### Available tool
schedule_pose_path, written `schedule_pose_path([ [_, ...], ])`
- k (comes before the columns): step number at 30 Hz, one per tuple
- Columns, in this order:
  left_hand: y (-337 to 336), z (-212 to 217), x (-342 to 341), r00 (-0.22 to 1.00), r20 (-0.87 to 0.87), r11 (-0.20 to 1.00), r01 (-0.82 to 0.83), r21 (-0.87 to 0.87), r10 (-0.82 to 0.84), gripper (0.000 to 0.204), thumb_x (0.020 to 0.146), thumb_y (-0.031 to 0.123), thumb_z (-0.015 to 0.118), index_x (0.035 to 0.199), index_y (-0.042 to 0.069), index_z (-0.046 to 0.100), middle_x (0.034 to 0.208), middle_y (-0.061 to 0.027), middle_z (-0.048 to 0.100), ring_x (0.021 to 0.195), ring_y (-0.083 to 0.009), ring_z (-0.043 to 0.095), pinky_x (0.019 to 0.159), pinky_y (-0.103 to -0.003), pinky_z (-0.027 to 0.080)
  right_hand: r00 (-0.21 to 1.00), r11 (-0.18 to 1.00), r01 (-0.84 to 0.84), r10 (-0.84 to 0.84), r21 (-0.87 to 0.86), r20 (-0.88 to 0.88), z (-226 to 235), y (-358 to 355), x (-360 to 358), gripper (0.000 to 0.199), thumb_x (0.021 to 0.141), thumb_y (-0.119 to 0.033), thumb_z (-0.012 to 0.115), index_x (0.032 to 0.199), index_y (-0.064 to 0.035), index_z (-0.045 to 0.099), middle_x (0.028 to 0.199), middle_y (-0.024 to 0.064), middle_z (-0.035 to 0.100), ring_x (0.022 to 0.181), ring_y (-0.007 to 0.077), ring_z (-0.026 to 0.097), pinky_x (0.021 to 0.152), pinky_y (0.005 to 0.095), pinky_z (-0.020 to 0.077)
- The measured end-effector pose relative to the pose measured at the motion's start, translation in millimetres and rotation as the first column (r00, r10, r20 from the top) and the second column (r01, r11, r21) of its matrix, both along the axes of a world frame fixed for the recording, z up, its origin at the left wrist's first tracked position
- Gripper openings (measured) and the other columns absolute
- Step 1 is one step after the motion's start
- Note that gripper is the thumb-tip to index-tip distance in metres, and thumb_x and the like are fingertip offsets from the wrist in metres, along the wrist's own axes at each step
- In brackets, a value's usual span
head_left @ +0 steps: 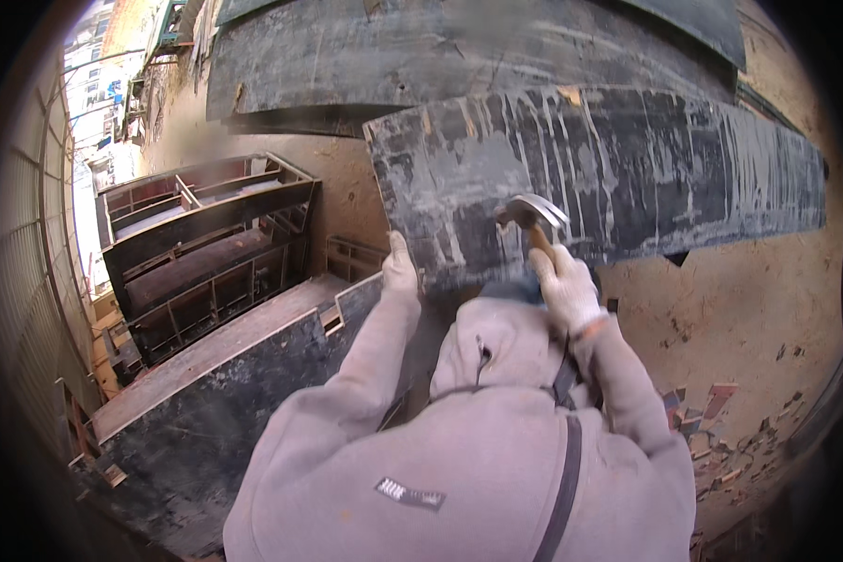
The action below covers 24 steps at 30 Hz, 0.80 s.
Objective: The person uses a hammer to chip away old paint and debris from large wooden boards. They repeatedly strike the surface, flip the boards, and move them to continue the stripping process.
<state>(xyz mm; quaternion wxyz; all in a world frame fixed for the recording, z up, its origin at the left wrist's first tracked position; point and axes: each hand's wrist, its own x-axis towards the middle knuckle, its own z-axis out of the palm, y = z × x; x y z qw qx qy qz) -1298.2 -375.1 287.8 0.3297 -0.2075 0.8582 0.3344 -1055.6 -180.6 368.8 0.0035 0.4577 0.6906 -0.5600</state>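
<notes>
A long dark board (618, 169), streaked with pale drips and scuffed, stretches across the space before me. My left hand (402, 270), in a pale work glove, grips it at the near left corner. Its thumb points up along the edge, and the other fingers are mostly hidden. My right hand (569, 288), gloved too, is closed round the wooden handle of a claw hammer (534, 212). The hammer's metal head is raised and overlaps the board's near part in view; whether it touches the board I cannot tell.
Large dark panels (459, 56) lie beyond the board. To the left stand a slatted wooden frame (211, 229) and another black panel (225, 403) with a notched edge. Wood scraps (735, 450) litter the ground at the right. A corrugated wall (37, 253) runs along the far left.
</notes>
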Motion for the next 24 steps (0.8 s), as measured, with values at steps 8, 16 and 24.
schedule_pose_path([
  [8,-2.3,1.8,0.2,0.971,-0.168,0.974,0.194,0.118,-0.173,0.090,0.098,0.076,0.039,0.119,-0.006,0.067,0.081,-0.0134,0.066,0.075,-0.0230,0.060,0.073,-0.040,0.051,0.993,0.961,-0.058,0.084,0.269,-0.087,-8.2,-5.8,-4.7,0.040,0.106,-0.041,0.053,0.106,-0.0021,0.059,0.070,0.0120,0.062,0.052,0.0218,0.060,0.050,0.0364,0.0461],
  [16,-14.0,-17.6,-4.1,0.992,-0.030,0.986,0.124,0.108,-0.122,0.084,0.100,0.073,0.037,0.117,-0.003,0.068,0.091,-0.0128,0.066,0.082,-0.0241,0.063,0.081,-0.040,0.052,0.764,0.921,0.383,-0.359,-0.070,-0.537,-14.9,-23.4,-2.0,0.047,0.106,-0.044,0.054,0.114,0.0009,0.064,0.074,0.0021,0.062,0.061,0.0136,0.059,0.061,0.0323,0.0504],
  [24,-11.9,-28.0,-1.4,0.938,-0.158,0.951,0.303,-0.057,-0.308,0.076,0.097,0.072,0.049,0.107,0.000,0.068,0.080,-0.0117,0.069,0.077,-0.0303,0.066,0.070,-0.044,0.053,0.810,0.780,0.578,-0.583,-0.241,0.058,-17.5,-17.2,23.0,0.026,0.100,-0.029,0.067,0.091,-0.0066,0.060,0.056,-0.0010,0.052,0.042,0.0090,0.048,0.040,0.0277,0.0361],
])
